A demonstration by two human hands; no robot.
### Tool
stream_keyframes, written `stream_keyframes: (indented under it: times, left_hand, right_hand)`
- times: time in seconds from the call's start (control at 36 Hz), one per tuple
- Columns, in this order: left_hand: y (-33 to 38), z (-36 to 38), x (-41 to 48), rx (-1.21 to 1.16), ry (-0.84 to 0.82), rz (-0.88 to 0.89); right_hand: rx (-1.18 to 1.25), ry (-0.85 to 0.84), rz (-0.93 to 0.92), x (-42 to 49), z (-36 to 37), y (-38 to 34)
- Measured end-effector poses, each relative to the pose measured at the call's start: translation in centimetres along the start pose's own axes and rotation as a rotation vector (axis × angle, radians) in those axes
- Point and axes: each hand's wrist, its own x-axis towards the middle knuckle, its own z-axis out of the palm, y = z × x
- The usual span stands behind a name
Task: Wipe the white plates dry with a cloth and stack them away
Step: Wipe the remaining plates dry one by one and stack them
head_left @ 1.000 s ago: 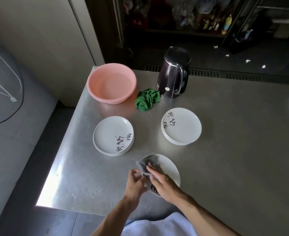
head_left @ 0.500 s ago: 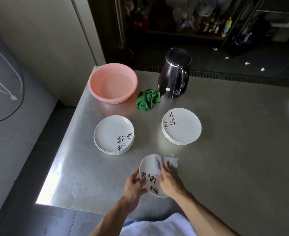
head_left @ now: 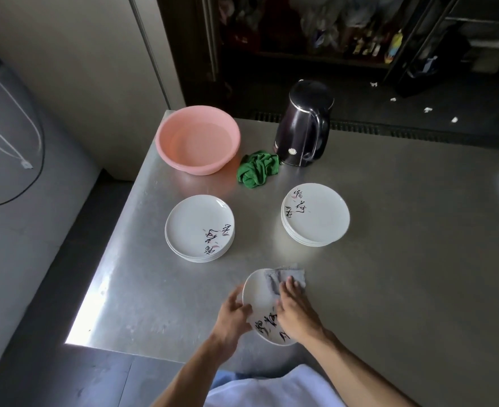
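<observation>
Progress shows in the grey crumpled cloth (head_left: 290, 278): a second ago it was at 10 o'clock on the white round plate with black writing (head_left: 260, 299), and now it lies at 1 o'clock, so the wiping probably goes around and nears its end. The right hand (head_left: 296, 315) presses the cloth with flat fingers. The left hand (head_left: 233, 316) grips the plate's rim at 9 o'clock, near the steel table (head_left: 404, 274) edge. The pink plastic basin (head_left: 166, 142) at 11 o'clock maybe holds water; this cannot be told. The left stack of white plates (head_left: 195, 224) and the right stack of white plates (head_left: 318, 218) wait beyond.

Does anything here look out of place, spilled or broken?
Nothing broken or spilled; the held plate looks intact. Only a green cloth lies crumpled beside the kettle, and white scraps litter the floor beyond the table.
</observation>
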Motion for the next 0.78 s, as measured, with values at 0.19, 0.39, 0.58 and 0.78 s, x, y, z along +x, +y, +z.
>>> stream_keyframes:
  times: [0.19,0.39,0.58,0.78]
  left_hand:
    - [0.0,0.3,-0.4,0.062,-0.007,-0.014]
    - [-0.6,-0.2,0.0,-0.132,0.099,-0.012]
    - [0.0,-0.2,-0.4,-0.007,0.117,-0.028]
    - [0.0,-0.6,-0.3,-0.044,0.08,-0.003]
  right_hand:
    - [0.039,-0.025,-0.451,-1.5,1.0,-1.6]
    - [0.047,0.062,-0.021,-0.7,-0.2,-1.9]
    - [0.188,-0.038,-0.463,-2.1,0.1,-2.3]
    - [0.001,0.038,-0.057,-0.6,0.3,-0.8]
